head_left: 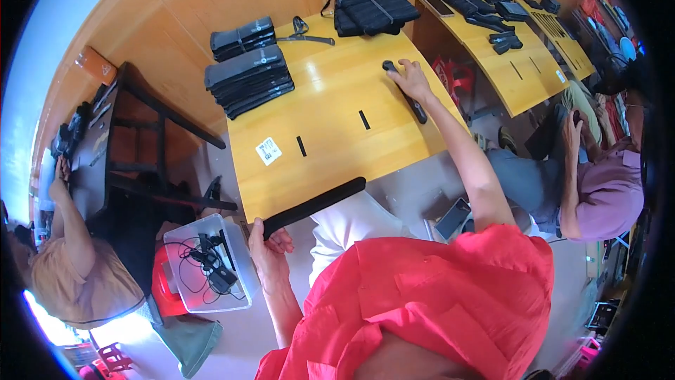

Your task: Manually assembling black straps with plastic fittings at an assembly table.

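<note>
My left hand is closed on one end of a long, straight black strip. The strip slants up to the right across the near edge of the yellow wooden table. Over the table's right side, my right hand has its curled fingers at the upper part of a long black tool with a rounded end. Its exact kind cannot be made out, and the fingers cover part of it.
Stacked black folded pouches and a black bundle sit along the table's back. A clear bin of cables stands lower left. One person works at the left, another sits at the right beside a second table.
</note>
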### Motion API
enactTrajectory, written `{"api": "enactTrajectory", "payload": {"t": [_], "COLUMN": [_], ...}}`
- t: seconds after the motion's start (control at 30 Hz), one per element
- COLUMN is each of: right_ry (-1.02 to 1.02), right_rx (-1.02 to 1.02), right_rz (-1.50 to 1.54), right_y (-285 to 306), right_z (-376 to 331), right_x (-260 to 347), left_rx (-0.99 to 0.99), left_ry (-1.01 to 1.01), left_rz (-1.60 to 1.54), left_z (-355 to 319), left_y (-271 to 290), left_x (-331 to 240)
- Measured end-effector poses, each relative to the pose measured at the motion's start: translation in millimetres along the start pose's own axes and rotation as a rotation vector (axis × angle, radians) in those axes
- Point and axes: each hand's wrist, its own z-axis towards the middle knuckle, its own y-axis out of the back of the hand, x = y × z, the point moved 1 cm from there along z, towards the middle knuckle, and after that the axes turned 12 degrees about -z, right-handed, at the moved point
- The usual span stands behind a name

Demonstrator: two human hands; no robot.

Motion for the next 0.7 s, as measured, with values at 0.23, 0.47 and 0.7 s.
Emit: {"api": "enactTrajectory", "payload": {"t": [0.23, 0.47, 0.7], "right_ry": [0.042, 0.153, 0.202], "right_rx": [-0.123, -0.238, -0.006], "right_rz": [-0.165, -0.078, 0.381], "right_y": [18.0, 7.6, 53.2], "right_z": [-94.8, -71.0, -86.6], "right_x": [0.2, -21.8, 47.1], "left_rx": [0.01, 0.105, 0.057], "left_ry": [0.05, 0.054, 0.023], "left_rz": [0.019, 0.018, 0.01], "left_z": [9.9, 6.2, 2.8], "left_y": [-4.2, -18.9, -25.7], "left_x": [6.1, 11.8, 4.6]}}
